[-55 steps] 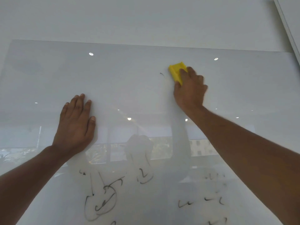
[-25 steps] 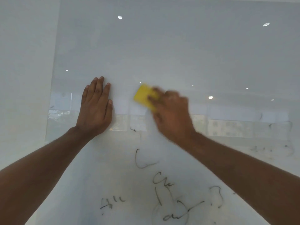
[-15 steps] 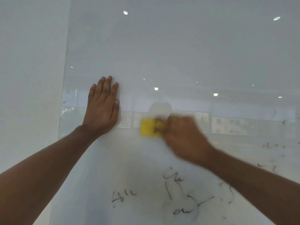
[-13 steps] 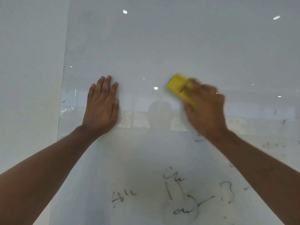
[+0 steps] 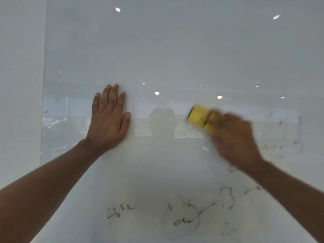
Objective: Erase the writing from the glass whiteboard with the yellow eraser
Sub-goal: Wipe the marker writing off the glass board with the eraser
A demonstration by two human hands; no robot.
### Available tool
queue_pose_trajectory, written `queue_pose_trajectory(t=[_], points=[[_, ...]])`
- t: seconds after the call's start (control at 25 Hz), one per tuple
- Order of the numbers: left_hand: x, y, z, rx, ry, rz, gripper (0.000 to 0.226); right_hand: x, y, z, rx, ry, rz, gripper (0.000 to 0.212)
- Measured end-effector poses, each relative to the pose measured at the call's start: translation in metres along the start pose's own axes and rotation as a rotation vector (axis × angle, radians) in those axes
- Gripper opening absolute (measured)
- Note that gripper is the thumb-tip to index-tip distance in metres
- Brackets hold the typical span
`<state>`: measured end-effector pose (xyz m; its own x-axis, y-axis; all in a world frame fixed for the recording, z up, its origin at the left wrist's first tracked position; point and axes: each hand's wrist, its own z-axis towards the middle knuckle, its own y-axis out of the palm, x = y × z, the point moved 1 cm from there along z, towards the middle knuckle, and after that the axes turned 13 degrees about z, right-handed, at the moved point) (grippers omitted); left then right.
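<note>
The glass whiteboard (image 5: 175, 50) fills the view, glossy and reflective. My right hand (image 5: 235, 139), blurred with motion, grips the yellow eraser (image 5: 199, 116) and presses it against the glass at centre right. My left hand (image 5: 109, 118) lies flat on the board with its fingers spread, to the left of the eraser. Black scribbles (image 5: 185, 216) sit low on the board, with smaller marks (image 5: 117, 212) at lower left and faint smeared marks (image 5: 289, 135) at the right.
The board's left edge (image 5: 43, 102) meets a plain white wall (image 5: 19, 85). Ceiling lights and a window scene reflect in the glass across the middle band.
My right hand has swept the eraser down and to the right, from above the reflected band onto it. My left hand stays flat in the same place.
</note>
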<state>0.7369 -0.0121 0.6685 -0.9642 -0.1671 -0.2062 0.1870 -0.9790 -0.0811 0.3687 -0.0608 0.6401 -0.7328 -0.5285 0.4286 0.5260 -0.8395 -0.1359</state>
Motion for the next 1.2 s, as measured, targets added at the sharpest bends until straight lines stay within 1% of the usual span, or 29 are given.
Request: queue_pose_trajectory(t=[0.04,0.08,0.12,0.16,0.2,0.24,0.32,0.36,0.4,0.44,0.48,0.52,0.56,0.64,0.68,0.72,0.76,0.8,0.84,0.88,0.96,1.0,1.04,1.08,1.12,1.16,1.2], points=[[0.007,0.000,0.002,0.002,-0.012,0.000,0.063,0.026,-0.013,0.021,0.120,0.189,-0.022,0.043],[0.014,0.001,0.004,0.002,-0.033,-0.004,0.062,0.040,-0.021,0.031,0.199,0.346,0.013,0.048],[0.019,0.001,0.006,0.003,-0.048,-0.012,0.062,0.041,-0.022,0.031,0.237,0.452,0.055,0.050],[0.026,0.001,0.007,0.005,-0.047,-0.020,0.062,0.031,-0.018,0.026,0.245,0.455,0.053,0.051],[0.031,0.001,0.008,0.007,-0.034,-0.021,0.062,0.014,-0.011,0.012,0.209,0.362,0.049,0.050],[0.038,0.001,0.009,0.008,-0.017,-0.016,0.061,-0.006,-0.002,-0.011,0.108,0.200,0.067,0.047],[0.049,0.000,0.011,0.002,0.003,-0.010,0.061,-0.045,0.013,-0.084,-0.200,-0.207,0.129,0.041],[0.054,-0.001,0.013,-0.002,0.001,-0.012,0.062,-0.059,0.012,-0.116,-0.300,-0.361,0.141,0.039],[0.057,-0.001,0.015,-0.005,-0.005,-0.013,0.062,-0.059,0.008,-0.132,-0.351,-0.445,0.164,0.038],[0.060,-0.001,0.017,-0.003,-0.006,-0.012,0.062,-0.044,0.002,-0.130,-0.363,-0.467,0.179,0.036],[0.062,-0.001,0.018,-0.001,0.000,-0.013,0.062,-0.023,-0.005,-0.114,-0.336,-0.433,0.158,0.033],[0.066,-0.001,0.019,0.001,0.013,-0.017,0.062,0.003,-0.013,-0.090,-0.260,-0.347,0.089,0.030],[0.070,0.000,0.021,0.004,0.021,-0.022,0.062,0.034,-0.022,-0.063,-0.128,-0.171,0.037,0.031],[0.080,0.001,0.021,0.014,0.023,-0.019,0.062,0.104,-0.052,-0.020,0.147,0.258,-0.032,0.042],[0.084,0.002,0.021,0.019,0.015,-0.015,0.062,0.131,-0.065,-0.012,0.228,0.439,-0.002,0.046],[0.088,0.003,0.022,0.023,0.007,-0.012,0.062,0.143,-0.072,-0.011,0.262,0.589,0.039,0.049],[0.091,0.004,0.023,0.027,0.001,-0.011,0.062,0.142,-0.071,-0.013,0.262,0.639,0.046,0.050],[0.092,0.004,0.023,0.033,-0.004,-0.008,0.062,0.131,-0.066,-0.020,0.224,0.578,0.008,0.050],[0.093,0.005,0.024,0.043,-0.005,-0.004,0.062,0.114,-0.057,-0.034,0.167,0.437,-0.007,0.048],[0.093,0.005,0.023,0.055,-0.005,0.001,0.062,0.094,-0.048,-0.058,0.075,0.245,0.014,0.044],[0.093,0.007,0.023,0.075,0.002,0.008,0.062,0.053,-0.033,-0.137,-0.225,-0.146,0.108,0.037],[0.092,0.008,0.023,0.081,0.002,0.010,0.063,0.037,-0.034,-0.170,-0.324,-0.285,0.140,0.037],[0.093,0.009,0.023,0.087,-0.001,0.013,0.062,0.038,-0.040,-0.187,-0.379,-0.362,0.174,0.038],[0.093,0.011,0.023,0.094,-0.007,0.014,0.062,0.052,-0.048,-0.187,-0.383,-0.389,0.200,0.036],[0.095,0.012,0.023,0.102,-0.011,0.015,0.062,0.075,-0.055,-0.173,-0.336,-0.368,0.187,0.033],[0.097,0.013,0.023,0.110,-0.016,0.017,0.062,0.101,-0.063,-0.151,-0.237,-0.286,0.139,0.029],[0.099,0.014,0.023,0.115,-0.023,0.021,0.062,0.130,-0.072,-0.126,-0.107,-0.121,0.091,0.029]])
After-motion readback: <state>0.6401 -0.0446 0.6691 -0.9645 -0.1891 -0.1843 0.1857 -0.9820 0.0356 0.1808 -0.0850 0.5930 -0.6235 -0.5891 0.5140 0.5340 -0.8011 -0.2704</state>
